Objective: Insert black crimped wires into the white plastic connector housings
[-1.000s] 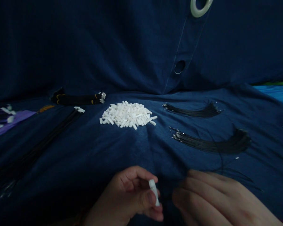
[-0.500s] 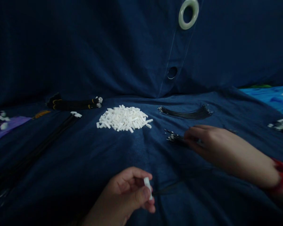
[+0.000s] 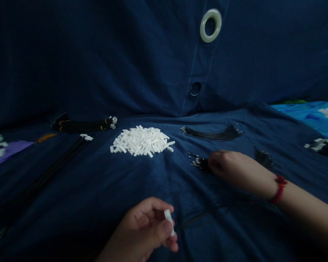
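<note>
My left hand point(image 3: 144, 231), low in the middle of the head view, pinches a small white plastic connector housing point(image 3: 168, 218) between thumb and fingers. A thin black wire point(image 3: 198, 217) trails away to the right from beside it. Over on the right, my right hand point(image 3: 231, 165) has its fingers closed on a bundle of black wires point(image 3: 203, 163) lying on the cloth. Bright metal terminals stick out at the bundle's left end; how many wires the fingers grip is hidden. Behind both hands lies a heap of white connector housings point(image 3: 142, 141).
Another fan of black wires point(image 3: 213, 134) lies behind my right hand. At left are a tied black wire bundle point(image 3: 83, 126) and long wires with white connectors point(image 3: 86, 137). More wires with white ends point(image 3: 321, 144) lie far right. Dark blue cloth point(image 3: 104, 196) covers the surface and rises behind.
My right hand has moved slightly left over the wire bundle and its fingers have closed further. My left hand keeps the same hold. The whole view has shifted a little.
</note>
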A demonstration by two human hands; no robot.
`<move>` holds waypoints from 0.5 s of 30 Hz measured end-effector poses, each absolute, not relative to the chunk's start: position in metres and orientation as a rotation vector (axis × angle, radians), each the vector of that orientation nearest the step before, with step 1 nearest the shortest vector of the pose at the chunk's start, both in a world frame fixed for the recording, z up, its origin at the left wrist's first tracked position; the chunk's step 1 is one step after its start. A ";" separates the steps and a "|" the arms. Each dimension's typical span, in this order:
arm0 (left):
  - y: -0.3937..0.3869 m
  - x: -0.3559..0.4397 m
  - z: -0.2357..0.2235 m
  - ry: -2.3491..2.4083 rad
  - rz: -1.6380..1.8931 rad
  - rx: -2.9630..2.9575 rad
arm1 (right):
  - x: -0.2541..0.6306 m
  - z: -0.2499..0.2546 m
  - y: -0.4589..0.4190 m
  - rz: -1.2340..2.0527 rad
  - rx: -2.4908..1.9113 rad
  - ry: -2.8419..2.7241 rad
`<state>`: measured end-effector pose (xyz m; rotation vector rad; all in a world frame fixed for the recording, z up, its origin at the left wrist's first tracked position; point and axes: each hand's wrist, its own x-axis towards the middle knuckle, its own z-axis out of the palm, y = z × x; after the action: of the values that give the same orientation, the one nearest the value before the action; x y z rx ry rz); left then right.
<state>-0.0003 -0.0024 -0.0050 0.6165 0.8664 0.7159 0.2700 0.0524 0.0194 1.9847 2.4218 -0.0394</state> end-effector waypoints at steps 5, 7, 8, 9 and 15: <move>-0.003 0.001 -0.002 0.891 0.715 0.598 | 0.274 0.024 0.050 -0.059 2.008 2.534; -0.004 0.000 0.000 0.890 0.710 0.593 | 0.277 0.023 0.052 -0.043 2.031 2.601; -0.004 0.000 0.000 0.892 0.707 0.587 | 0.277 0.023 0.054 -0.038 2.038 2.648; -0.004 0.000 0.000 0.895 0.706 0.580 | 0.278 0.022 0.055 -0.027 2.048 2.707; -0.004 0.001 0.000 0.900 0.725 0.560 | 0.273 0.045 0.032 0.664 2.371 3.201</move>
<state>0.0009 -0.0042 0.0005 0.5598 0.8998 0.7250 0.2726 0.0324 0.0453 2.3713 3.2010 0.6644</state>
